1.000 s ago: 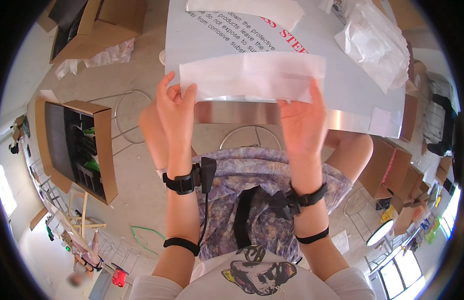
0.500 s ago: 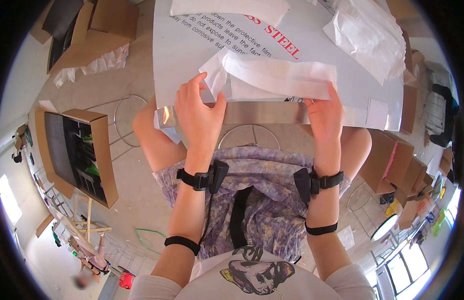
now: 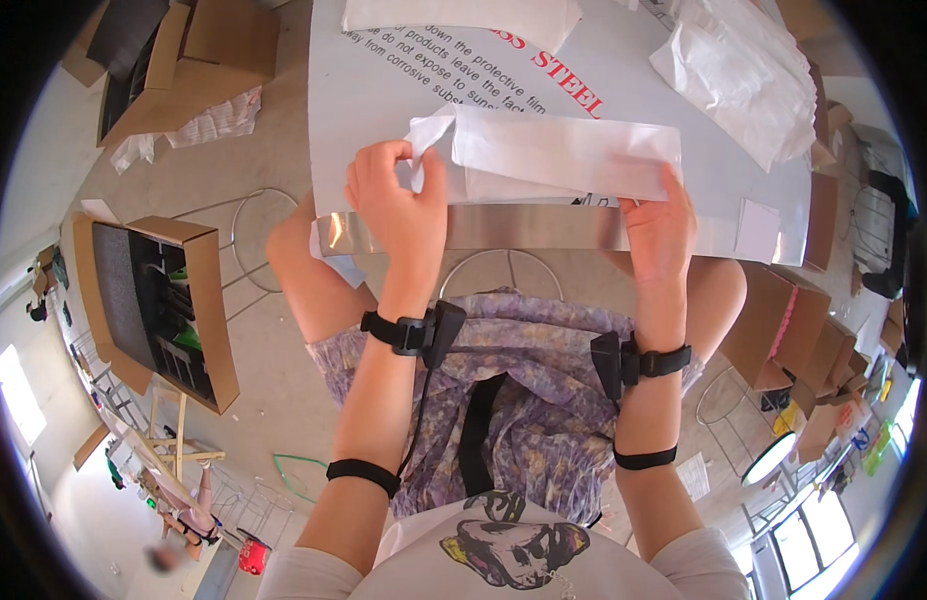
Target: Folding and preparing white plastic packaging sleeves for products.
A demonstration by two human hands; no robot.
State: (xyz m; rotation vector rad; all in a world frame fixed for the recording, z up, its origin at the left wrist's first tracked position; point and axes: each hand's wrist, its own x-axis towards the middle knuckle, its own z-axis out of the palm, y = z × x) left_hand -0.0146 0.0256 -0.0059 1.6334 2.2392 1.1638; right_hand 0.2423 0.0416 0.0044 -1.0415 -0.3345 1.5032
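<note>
A long white paper (image 3: 563, 155) is held flat at the near edge of the table (image 3: 383, 120). Its crumpled left end is pinched by the left hand (image 3: 403, 205); its right end is gripped by the right hand (image 3: 658, 225). It looks light, thin and easily torn, so the ends are best held softly.

Open cardboard box (image 3: 153, 310) on floor at left; crumpled white wrap (image 3: 733, 70) on table (image 3: 383, 110); cardboard boxes (image 3: 803, 330) at right.
</note>
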